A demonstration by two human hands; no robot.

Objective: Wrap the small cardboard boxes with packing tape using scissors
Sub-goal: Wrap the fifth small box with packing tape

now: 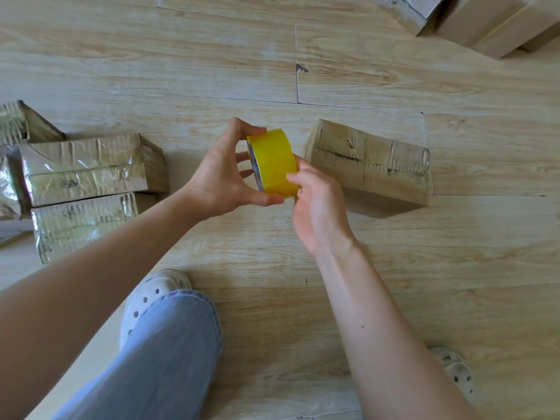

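**Locating the Free End of the Tape**

The left grip [224, 177] clasps the roll of packing tape [274, 162] above the floor [394, 268]. Its thumb is under the near rim and its fingers reach over the far rim, so the yellow outer band faces up and to the right. This hold steadies the roll and leaves the band exposed to the other hand.

The right grip [321, 213] closes on the right side of the roll, with the thumb tip pressed on the band and the fingers curled behind. From this pose, it is probably feeling for the tape's loose end. No strip is drawn out yet.

The small cardboard box [366, 168] lies on the floor just right of the roll, apart from both hands. Its top is creased along the seam. Because it lies within easy reach, it is probably the next unit to wrap.

A cluster of taped boxes [85, 165], glossy with film, sits at the left and is likely the finished lot. More boxes [485, 22] stand at the far right and are likely waiting stock.

Scissors are not in view and must be located before any cut.
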